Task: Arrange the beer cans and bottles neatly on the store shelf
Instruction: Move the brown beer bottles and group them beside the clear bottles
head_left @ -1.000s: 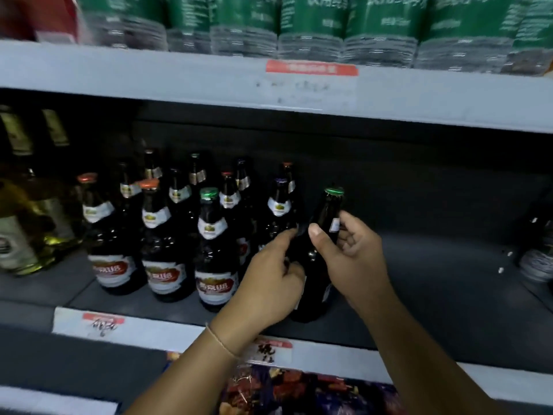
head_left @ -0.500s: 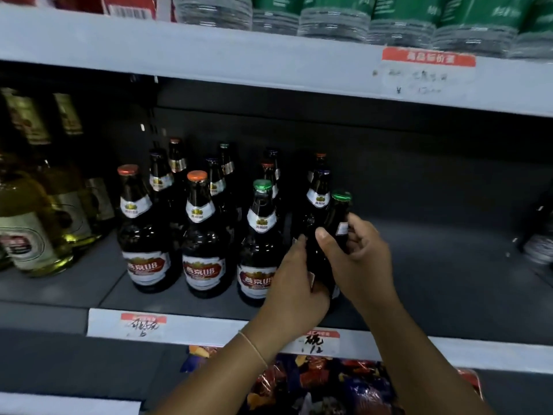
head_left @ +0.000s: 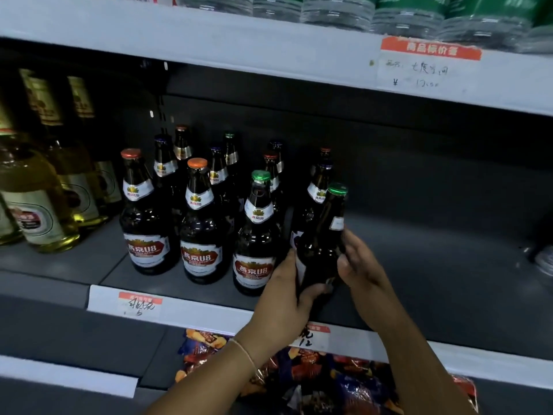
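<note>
A dark green-capped beer bottle [head_left: 321, 244] is gripped by both hands at the front edge of the shelf [head_left: 449, 280], just right of the front row of labelled bottles [head_left: 199, 223]; the left hand [head_left: 287, 295] is curled round its lower body and the right hand [head_left: 357, 265] is wrapped round its far side. The bottle is tilted and its label is turned away. It is best stood upright, rotated until the label faces out, and set level with the green-capped neighbour [head_left: 257, 235] without being knocked against it.

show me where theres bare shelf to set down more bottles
Free: the dark shelf right of the held bottle, up to a blurred item at the far right. Crowded: the beer bottles and yellow bottles to the left.
</note>
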The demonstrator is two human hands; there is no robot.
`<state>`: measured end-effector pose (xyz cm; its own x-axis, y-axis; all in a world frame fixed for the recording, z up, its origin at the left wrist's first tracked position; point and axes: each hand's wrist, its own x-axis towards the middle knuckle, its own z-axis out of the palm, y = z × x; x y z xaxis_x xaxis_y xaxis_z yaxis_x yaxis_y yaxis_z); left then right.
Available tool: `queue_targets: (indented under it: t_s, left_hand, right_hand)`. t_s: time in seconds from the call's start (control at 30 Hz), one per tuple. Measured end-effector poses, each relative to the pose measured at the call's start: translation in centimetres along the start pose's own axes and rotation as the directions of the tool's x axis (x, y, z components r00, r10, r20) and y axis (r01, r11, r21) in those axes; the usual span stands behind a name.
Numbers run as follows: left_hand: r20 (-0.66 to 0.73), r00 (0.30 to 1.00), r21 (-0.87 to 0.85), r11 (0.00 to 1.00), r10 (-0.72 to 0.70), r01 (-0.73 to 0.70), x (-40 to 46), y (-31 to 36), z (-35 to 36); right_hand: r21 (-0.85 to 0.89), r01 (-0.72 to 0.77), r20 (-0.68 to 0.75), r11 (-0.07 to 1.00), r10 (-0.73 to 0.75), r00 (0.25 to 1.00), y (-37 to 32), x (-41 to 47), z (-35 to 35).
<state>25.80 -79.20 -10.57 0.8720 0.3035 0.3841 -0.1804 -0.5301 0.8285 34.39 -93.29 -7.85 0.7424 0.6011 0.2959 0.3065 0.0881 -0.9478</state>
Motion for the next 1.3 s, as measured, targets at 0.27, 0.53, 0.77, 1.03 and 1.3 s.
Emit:
queue_targets:
  t_s: [0.27, 0.53, 0.77, 1.03, 1.3]
  left_hand:
    - [-0.032, 0.999, 0.141, 0.990, -0.026, 0.030, -0.6, -1.1, 0.8]
    - [-0.219, 0.975, 0.137, 0.990, 0.045, -0.015, -1.9, -1.6, 1.5]
    - [-0.134, 0.991, 0.163, 0.987, 0.014, 0.009, -1.3, -2.0, 1.5]
    - [-0.168, 0.986, 0.118, 0.992, -0.019, 0.039, -0.9, -3.0, 1.6]
    - [-0.331, 0.940, 0.117, 0.992, 0.082, -0.045, -1.8, -2.1, 1.9]
  right_hand:
    - [-0.128, -0.011, 0.160, 0.992, 0.032, 0.987, 2.3, -1.0, -1.3]
    - [-0.146, -0.051, 0.064, 0.988, 0.061, 0.996, 3.3, -0.9, -0.6]
    - [-0.248, -0.055, -0.006, 0.967, 0.055, 0.998, 3.3, -0.8, -0.2]
    - [-0.211, -0.133, 0.120, 0.968, 0.161, 0.980, 3.8, -0.7, -0.5]
    - [-0.360, -0.080, 0.028, 0.929, 0.097, 0.995, 4.0, -0.7, 0.0]
